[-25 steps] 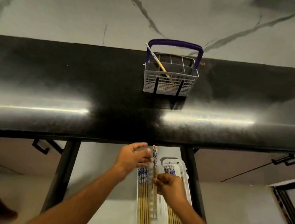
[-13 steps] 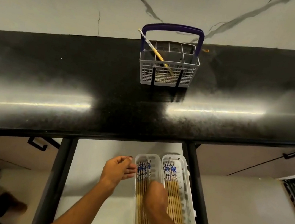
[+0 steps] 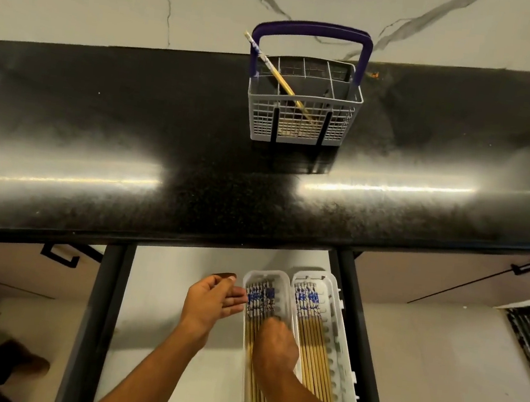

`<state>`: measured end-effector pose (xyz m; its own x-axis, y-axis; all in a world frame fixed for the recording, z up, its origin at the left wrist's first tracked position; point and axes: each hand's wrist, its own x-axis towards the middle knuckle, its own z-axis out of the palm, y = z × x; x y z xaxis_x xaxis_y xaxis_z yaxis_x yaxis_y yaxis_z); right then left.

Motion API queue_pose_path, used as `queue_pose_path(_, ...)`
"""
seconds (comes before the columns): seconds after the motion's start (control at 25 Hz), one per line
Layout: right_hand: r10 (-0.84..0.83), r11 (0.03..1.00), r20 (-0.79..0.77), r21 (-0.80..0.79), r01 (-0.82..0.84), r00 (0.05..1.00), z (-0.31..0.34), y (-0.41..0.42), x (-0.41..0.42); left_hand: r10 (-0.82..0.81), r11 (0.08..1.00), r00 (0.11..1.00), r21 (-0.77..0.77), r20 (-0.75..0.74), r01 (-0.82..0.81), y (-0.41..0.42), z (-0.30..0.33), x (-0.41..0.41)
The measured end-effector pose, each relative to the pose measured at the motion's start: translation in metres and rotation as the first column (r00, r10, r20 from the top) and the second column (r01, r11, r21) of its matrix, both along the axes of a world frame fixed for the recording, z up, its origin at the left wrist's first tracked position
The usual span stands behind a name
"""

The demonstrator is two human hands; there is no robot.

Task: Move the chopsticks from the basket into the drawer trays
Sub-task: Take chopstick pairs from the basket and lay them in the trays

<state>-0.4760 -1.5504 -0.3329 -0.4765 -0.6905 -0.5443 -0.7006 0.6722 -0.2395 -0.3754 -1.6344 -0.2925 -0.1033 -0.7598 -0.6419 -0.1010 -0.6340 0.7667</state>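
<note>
right hand [image 3: 276, 344] down on chopsticks [image 3: 259, 303] in left tray [image 3: 249, 277], grip hidden | left hand [image 3: 211, 301] open beside, steadying | basket [image 3: 302, 118]: one left

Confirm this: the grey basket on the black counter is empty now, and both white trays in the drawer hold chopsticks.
Not empty. The head view shows one chopstick leaning in the grey basket on the black counter. Both white trays in the drawer do hold chopsticks.

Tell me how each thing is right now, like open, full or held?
Drawer: pulled open.
Basket: upright, one chopstick leaning inside.
Left tray: holds chopsticks.
Right tray: holds chopsticks.
Left hand: open, holding nothing.
Right hand: on left tray's chopsticks, fingers hidden.
</note>
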Motion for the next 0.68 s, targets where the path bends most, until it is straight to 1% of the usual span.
queue_pose_path(0.2,0.058,0.997,-0.031,-0.058,-0.060,0.998,0.001,0.006,0.003,0.014,1.000,0.999,-0.013,-0.029,-0.014,-0.010,0.001,0.006)
queue_pose_path(0.36,0.066,0.998,-0.024,-0.016,-0.067,0.998,0.005,0.014,0.007,0.006,1.000,0.999,-0.014,-0.041,-0.007,-0.010,0.008,0.011)
queue_pose_path(0.56,0.088,0.996,-0.018,-0.005,-0.088,0.996,0.019,0.014,0.010,-0.029,0.996,0.998,-0.091,-0.063,0.023,-0.021,0.027,0.022)
queue_pose_path(0.68,0.086,0.996,-0.010,-0.034,-0.086,0.996,0.039,0.001,0.008,-0.130,0.975,0.988,-0.191,-0.088,0.111,-0.031,0.043,0.021)
